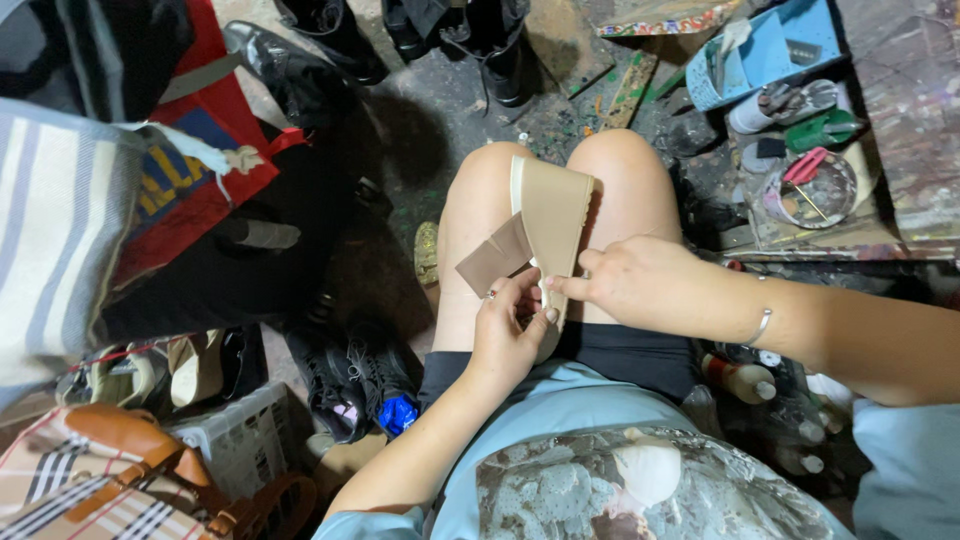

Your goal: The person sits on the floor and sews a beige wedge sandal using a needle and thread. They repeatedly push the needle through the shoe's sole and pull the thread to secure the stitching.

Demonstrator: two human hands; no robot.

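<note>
The person sits with bare knees together, and a beige wedge shoe sole lies along the gap between the thighs, its narrow end toward the lap. The left hand is closed on the near end of the sole, fingers curled round its edge, a ring on one finger; a brown strip of material sticks out to the left from the sole just above this hand. The right hand reaches in from the right, thumb and forefinger pinched shut on the same edge of the sole, touching the left hand's fingertips; a thin silver bracelet sits on its wrist. A paint-stained apron covers the lap below. On the floor to the left lie black shoes, a white plastic crate, a checked bag with tan handles and a red bag. To the upper right, a spattered bench carries a light blue sandal, a green tool and a round tin. Bottles stand beside the right thigh.
</note>
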